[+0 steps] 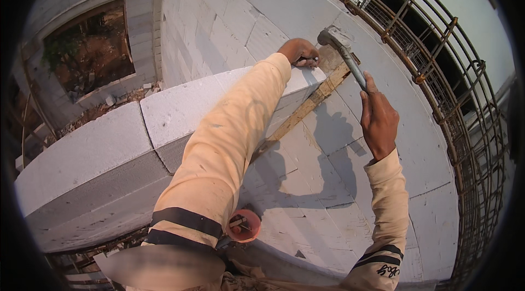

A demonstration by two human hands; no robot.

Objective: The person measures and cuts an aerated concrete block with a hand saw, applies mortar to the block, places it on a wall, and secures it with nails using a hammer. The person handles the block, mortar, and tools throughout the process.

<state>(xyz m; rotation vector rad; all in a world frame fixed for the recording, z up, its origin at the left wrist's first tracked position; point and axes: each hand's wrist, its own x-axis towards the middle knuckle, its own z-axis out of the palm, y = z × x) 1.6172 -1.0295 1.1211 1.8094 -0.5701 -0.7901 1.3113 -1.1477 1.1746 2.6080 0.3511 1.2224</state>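
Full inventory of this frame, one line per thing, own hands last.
Grey metal hammer: 1, grey, raised above the wall corner, in the right hand.
Long wooden slat: 1, tan, slanting along the wall face below the top block's end.
White masonry block wall: 1, white-grey, runs from lower left to centre.
Rusty rebar cage: 1, brown, standing along the right.
Round red bucket: 1, red, low down at the wall's foot.
Window opening: 1, in the far wall, upper left.
Left hand: on the top block's end, near the hammer head.
Right hand: gripping the hammer handle.
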